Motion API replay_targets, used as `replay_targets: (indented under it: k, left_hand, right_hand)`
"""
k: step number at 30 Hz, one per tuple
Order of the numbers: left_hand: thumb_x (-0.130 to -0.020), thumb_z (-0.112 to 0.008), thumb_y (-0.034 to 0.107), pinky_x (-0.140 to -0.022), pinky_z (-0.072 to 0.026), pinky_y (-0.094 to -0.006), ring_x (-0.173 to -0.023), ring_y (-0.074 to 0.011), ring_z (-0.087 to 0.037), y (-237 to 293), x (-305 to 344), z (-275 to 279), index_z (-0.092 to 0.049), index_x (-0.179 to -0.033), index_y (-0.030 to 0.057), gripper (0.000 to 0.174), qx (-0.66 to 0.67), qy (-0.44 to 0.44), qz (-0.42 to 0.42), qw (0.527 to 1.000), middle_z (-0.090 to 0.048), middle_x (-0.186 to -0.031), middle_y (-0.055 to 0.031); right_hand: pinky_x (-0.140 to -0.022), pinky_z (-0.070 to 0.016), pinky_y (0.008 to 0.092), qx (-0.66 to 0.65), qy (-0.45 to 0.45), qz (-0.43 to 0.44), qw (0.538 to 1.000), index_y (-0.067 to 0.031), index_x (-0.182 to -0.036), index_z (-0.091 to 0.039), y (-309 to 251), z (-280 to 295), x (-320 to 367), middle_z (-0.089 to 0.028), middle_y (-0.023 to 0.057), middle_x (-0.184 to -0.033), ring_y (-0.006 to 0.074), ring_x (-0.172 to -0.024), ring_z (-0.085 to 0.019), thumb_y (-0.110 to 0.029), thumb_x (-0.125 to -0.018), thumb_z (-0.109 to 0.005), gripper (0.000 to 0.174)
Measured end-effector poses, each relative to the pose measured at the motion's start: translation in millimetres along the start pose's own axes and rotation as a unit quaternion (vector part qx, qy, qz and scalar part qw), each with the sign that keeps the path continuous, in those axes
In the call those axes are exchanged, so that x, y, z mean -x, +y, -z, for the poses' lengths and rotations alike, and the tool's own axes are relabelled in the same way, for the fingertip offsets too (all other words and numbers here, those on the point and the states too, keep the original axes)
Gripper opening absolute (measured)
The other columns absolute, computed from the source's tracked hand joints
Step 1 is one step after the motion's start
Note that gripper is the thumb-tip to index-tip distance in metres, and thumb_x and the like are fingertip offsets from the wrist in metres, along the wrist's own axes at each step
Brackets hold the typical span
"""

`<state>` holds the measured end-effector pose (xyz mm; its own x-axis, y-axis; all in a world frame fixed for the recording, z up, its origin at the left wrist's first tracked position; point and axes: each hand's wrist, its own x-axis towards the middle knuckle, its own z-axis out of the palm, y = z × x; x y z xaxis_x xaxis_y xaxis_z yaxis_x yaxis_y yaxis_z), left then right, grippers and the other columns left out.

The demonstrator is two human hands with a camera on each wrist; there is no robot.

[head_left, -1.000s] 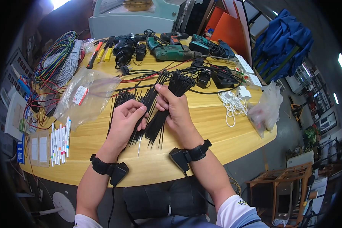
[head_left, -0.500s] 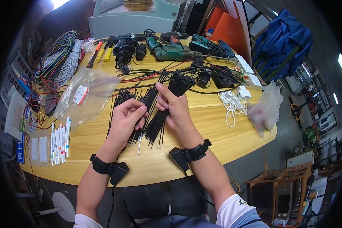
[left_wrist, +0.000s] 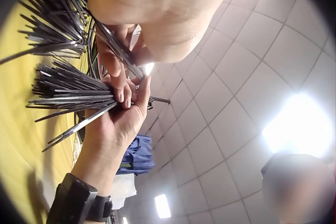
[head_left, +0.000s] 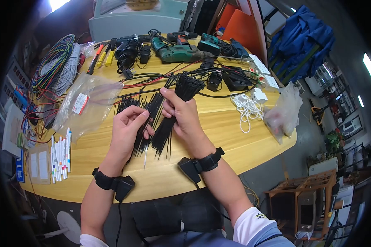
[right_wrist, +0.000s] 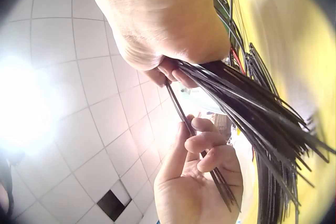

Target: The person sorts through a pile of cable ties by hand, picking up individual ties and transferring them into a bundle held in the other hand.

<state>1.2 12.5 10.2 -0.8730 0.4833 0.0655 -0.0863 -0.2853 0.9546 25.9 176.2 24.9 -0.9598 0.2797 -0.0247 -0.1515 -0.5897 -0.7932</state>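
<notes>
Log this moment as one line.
left hand: pinches thin ties | right hand: grips cable-tie bundle | other ties: on table

Above a curved yellow wooden table [head_left: 218, 152], a bundle of thin black plastic cable ties [head_left: 163, 136] sits in the right hand [head_left: 185, 116]. Slim white cylindrical markers [head_left: 61, 158] lie to its left, a white beaded cord [head_left: 246, 108] to its right, a green-and-black power drill [head_left: 179, 54] behind.

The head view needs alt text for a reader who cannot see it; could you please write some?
A person's right hand grips a bundle of black cable ties above a wooden table; the left hand holds a few ties. Power drills, coiled wires and markers lie around.
</notes>
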Motion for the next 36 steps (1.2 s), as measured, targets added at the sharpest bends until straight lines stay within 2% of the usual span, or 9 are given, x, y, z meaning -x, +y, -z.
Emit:
replay_targets:
  k: [12,18,21,26,30,32,36]
  left_hand:
    - [-0.095,-0.061,0.011,-0.052,-0.0497,-0.0235,-0.063,-0.0152,-0.066,2,0,-1,-0.061,-0.096,-0.0010,0.012,0.016,0.012,0.010,1.000,-0.064,-0.078,-0.0072]
    - [-0.096,-0.060,0.011,-0.053,-0.0496,-0.0238,-0.063,-0.0153,-0.066,1,0,1,-0.061,-0.097,-0.0011,0.013,0.019,0.004,0.009,1.000,-0.065,-0.082,-0.0082]
    - [-0.096,-0.060,0.012,-0.052,-0.0478,-0.0231,-0.063,-0.0146,-0.065,0,-1,2,-0.061,-0.097,-0.0010,0.013,0.009,0.001,0.010,1.000,-0.065,-0.084,-0.0083]
    - [-0.096,-0.061,0.012,-0.049,-0.0402,-0.0199,-0.058,-0.0087,-0.056,-2,-1,3,-0.062,-0.098,-0.0007,0.013,0.005,0.006,0.012,1.000,-0.064,-0.084,-0.0071]
    - [-0.096,-0.062,0.010,-0.049,-0.0352,-0.0181,-0.056,-0.0048,-0.049,2,0,1,-0.062,-0.099,-0.0005,0.012,-0.017,0.014,0.016,1.000,-0.063,-0.081,-0.0049]
    - [-0.095,-0.062,0.010,-0.050,-0.0354,-0.0177,-0.057,-0.0046,-0.050,0,1,-2,-0.063,-0.098,-0.0013,0.011,0.000,-0.015,0.000,1.000,-0.064,-0.080,-0.0042]
    - [-0.096,-0.062,0.010,-0.052,-0.0386,-0.0185,-0.058,-0.0058,-0.051,-3,2,-3,-0.065,-0.098,-0.0031,0.013,0.030,-0.072,0.007,0.997,-0.066,-0.082,-0.0067]
  right_hand:
    - [-0.046,-0.0284,0.0213,0.014,0.000,0.011,1.000,-0.0098,-0.076,-0.055,-1,-2,1,-0.041,-0.0075,-0.060,0.0029,-0.049,-0.035,-0.009,-0.088,-0.069,0.019]
    - [-0.046,-0.0290,0.0215,0.018,-0.017,0.012,1.000,-0.0090,-0.077,-0.056,3,0,0,-0.044,-0.0073,-0.061,0.0029,-0.048,-0.037,-0.009,-0.087,-0.071,0.018]
    - [-0.046,-0.0299,0.0218,0.014,-0.017,0.009,1.000,-0.0082,-0.078,-0.059,6,-1,0,-0.048,-0.0074,-0.062,0.0027,-0.048,-0.038,-0.010,-0.085,-0.074,0.017]
    - [-0.045,-0.0294,0.0218,0.015,-0.015,0.003,1.000,-0.0075,-0.081,-0.061,7,-2,1,-0.048,-0.0077,-0.061,0.0024,-0.048,-0.039,-0.010,-0.083,-0.076,0.015]
    - [-0.045,-0.0299,0.0211,0.018,-0.020,0.009,1.000,-0.0062,-0.084,-0.062,9,-1,1,-0.049,-0.0063,-0.063,0.0031,-0.048,-0.040,-0.014,-0.085,-0.077,0.017]
    - [-0.045,-0.0302,0.0207,0.026,-0.014,0.004,1.000,-0.0059,-0.083,-0.061,8,-8,5,-0.049,-0.0054,-0.063,0.0035,-0.049,-0.041,-0.017,-0.086,-0.077,0.020]
    - [-0.042,-0.0314,0.0199,0.025,-0.038,-0.030,0.999,-0.0056,-0.077,-0.056,13,-5,1,-0.052,-0.0001,-0.065,0.0058,-0.050,-0.043,-0.031,-0.095,-0.066,0.033]
